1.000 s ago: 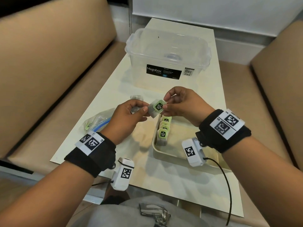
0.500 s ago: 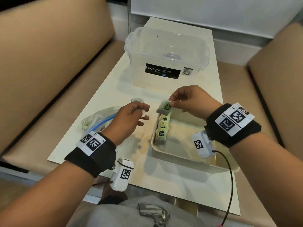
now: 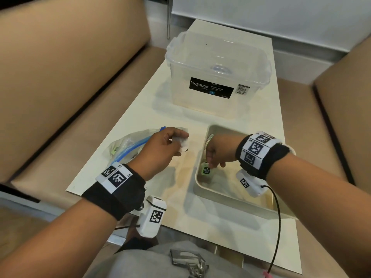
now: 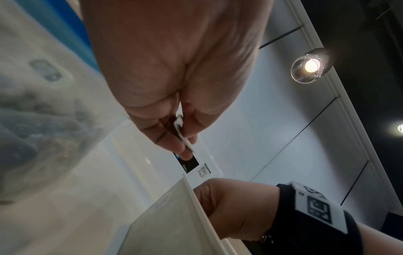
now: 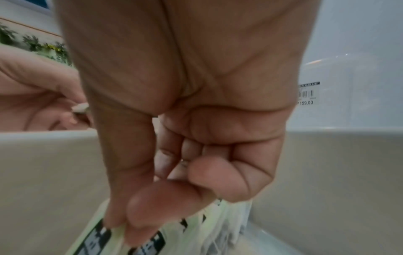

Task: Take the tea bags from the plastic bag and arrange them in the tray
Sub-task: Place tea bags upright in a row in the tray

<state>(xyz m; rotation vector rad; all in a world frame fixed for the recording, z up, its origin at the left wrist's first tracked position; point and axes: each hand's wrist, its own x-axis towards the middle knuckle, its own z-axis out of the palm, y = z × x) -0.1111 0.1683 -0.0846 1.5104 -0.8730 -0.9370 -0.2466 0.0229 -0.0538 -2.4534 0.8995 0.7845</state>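
Item: tray [image 3: 230, 194], cream, shallow, walled — the landmark for all entries below.

Right hand [image 3: 219, 150]: inside the tray at its left wall, fingers curled downward. Its grip pinches a tea bag [image 3: 206, 170] by the green tag, thumb against forefinger, and the right-wrist view shows the tips closed on the tag's top edge. Judged purpose: setting this bag upright at the near end of the row of tea bags [image 5: 196, 229] along that wall, so the tags face one way.

Left hand [image 3: 160, 149]: just left of the tray, above the desk [image 3: 220, 227]. Its grip is closed on a small white, thin piece [image 3: 183, 144] held edge-on between thumb and fingers; what it is cannot be told — possibly another bag or a wrapper. Judged purpose: kept ready while the right hand finishes placing.

Plastic bag [image 3: 126, 147]: further left of the tray, clear with a blue zip strip, lying crumpled on the desk under the left wrist. Some greenish contents show through, so bags likely remain to be taken.

Storage box [image 3: 216, 63]: beyond the tray, clear plastic with lid on, black label on the near face.

Surface: pale cream desk, smooth and glossy.

Room: tan padded benches [image 3: 60, 77] on either side of the tray; white wall behind; ceiling lamps [image 4: 310, 65] in the left-wrist view.
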